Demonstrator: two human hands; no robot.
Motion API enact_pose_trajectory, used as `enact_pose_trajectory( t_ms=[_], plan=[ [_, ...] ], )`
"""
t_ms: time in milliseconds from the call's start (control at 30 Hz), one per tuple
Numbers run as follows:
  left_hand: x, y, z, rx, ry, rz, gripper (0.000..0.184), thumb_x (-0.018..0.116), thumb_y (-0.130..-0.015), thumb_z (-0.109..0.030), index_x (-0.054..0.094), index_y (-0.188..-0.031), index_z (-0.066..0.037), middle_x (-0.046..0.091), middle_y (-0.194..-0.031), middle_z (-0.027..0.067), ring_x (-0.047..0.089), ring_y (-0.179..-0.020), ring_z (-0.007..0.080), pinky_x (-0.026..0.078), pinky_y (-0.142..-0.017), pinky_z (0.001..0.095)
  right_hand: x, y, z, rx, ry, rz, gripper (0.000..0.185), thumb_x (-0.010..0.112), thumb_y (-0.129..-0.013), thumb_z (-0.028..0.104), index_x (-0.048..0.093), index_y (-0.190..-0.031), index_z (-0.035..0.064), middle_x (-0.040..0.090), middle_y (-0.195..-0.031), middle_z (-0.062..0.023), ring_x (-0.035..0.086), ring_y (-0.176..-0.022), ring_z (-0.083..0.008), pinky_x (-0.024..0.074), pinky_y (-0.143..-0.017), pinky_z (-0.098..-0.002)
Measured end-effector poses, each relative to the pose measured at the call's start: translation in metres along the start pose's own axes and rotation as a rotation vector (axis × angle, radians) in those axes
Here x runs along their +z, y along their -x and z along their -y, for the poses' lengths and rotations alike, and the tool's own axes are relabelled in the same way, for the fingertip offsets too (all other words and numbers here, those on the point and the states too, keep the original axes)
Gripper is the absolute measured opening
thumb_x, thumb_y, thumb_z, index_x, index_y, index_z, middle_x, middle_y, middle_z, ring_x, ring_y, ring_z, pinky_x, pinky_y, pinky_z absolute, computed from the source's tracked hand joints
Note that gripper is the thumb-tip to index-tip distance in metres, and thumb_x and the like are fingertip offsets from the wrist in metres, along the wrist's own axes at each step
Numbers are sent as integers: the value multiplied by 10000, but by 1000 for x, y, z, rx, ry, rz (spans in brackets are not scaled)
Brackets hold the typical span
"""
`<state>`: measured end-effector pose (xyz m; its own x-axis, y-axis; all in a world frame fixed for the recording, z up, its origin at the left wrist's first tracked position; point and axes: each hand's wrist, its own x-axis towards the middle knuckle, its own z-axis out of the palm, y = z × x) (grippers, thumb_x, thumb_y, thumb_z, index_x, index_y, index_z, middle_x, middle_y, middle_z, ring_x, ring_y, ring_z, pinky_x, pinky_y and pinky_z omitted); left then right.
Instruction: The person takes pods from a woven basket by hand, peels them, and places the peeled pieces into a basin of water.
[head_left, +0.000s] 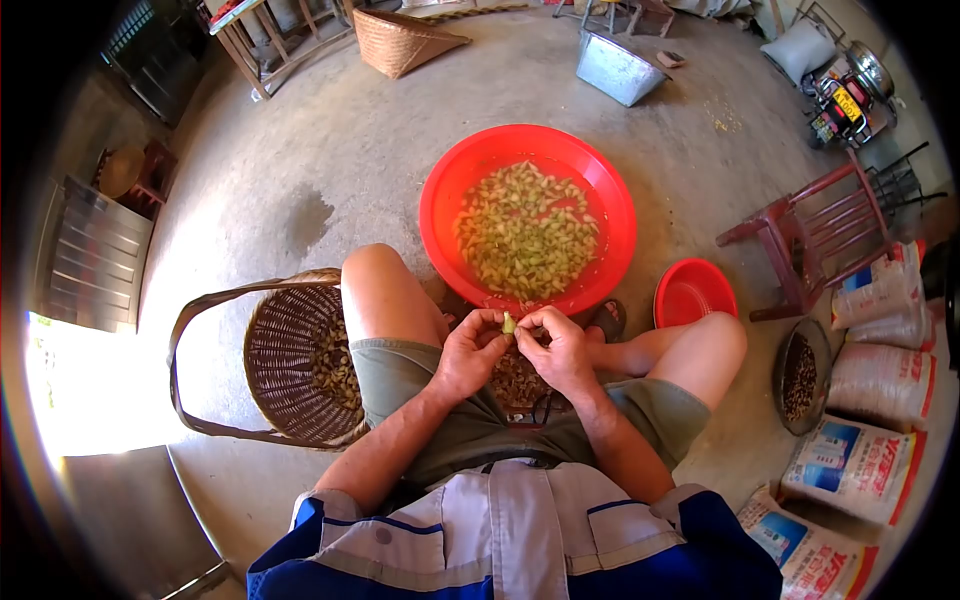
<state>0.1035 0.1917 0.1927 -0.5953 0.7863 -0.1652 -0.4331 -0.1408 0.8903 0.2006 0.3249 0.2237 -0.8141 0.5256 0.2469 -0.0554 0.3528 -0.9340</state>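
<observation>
My left hand (468,352) and my right hand (557,350) meet in front of my lap, fingertips pinched around a small pale green piece (509,323), perhaps a peeled bulb or shoot; its exact kind is not clear. Just beyond them stands a large red basin (430,215) with liquid in it and many pale yellow-green pieces (530,235). Brown husk-like scraps (517,382) lie below the hands, between my legs. To my left, a dark wicker basket (285,365) with a tall handle holds unpeeled-looking brownish pieces (335,365).
A smaller red bowl (697,290) sits by my right knee. Farther right are a wooden chair (810,235), a round pan of brown bits (800,375) and several printed sacks (855,468). A metal tub (618,70) and a woven basket (400,42) lie at the back.
</observation>
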Motion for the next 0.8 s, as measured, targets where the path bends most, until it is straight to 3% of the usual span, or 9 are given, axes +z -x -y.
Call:
enact_pose_trajectory(
  t_ms=[233, 333, 433, 733, 800],
  plan=[
    [4, 4, -8, -28, -144, -4, 243, 567, -914, 50, 499, -1134, -27, 606, -1049, 41, 588, -1015, 112, 488, -875, 258, 1, 2, -3, 9, 43, 16, 107, 658, -804, -34, 563, -839, 0, 587, -757, -46, 567, -688, -105, 473, -611, -250],
    [5, 4, -7, 0, -159, 19, 245, 564, -912, 55, 493, -1132, -27, 608, -1045, 45, 590, -1007, 113, 488, -875, 262, 1, 1, 0, -43, 66, -9, 134, 657, -766, -35, 539, -811, 9, 567, -728, -112, 580, -618, -225, 462, -554, -315],
    [5, 3, -7, 4, -158, 28, 243, 560, -912, 57, 489, -1128, -27, 607, -1044, 46, 592, -1000, 114, 488, -878, 267, 1, 1, 1, -34, 71, -10, 132, 652, -764, -34, 535, -809, 8, 566, -724, -118, 579, -615, -239, 464, -552, -321],
    [3, 2, -9, -7, -126, 50, 219, 549, -926, 46, 490, -1123, -30, 606, -1048, 50, 602, -993, 127, 495, -886, 278, 4, 4, -6, 45, 95, -27, 119, 662, -764, -2, 549, -802, 1, 599, -718, -123, 613, -633, -230, 481, -545, -339],
    [3, 4, -13, -12, -5, 78, 215, 544, -935, 36, 490, -1130, -33, 606, -1053, 54, 612, -991, 143, 504, -887, 290, -1, 3, -13, 110, 177, -68, 102, 663, -781, 13, 564, -804, 2, 613, -714, -83, 606, -637, -153, 492, -569, -292]
  ],
)
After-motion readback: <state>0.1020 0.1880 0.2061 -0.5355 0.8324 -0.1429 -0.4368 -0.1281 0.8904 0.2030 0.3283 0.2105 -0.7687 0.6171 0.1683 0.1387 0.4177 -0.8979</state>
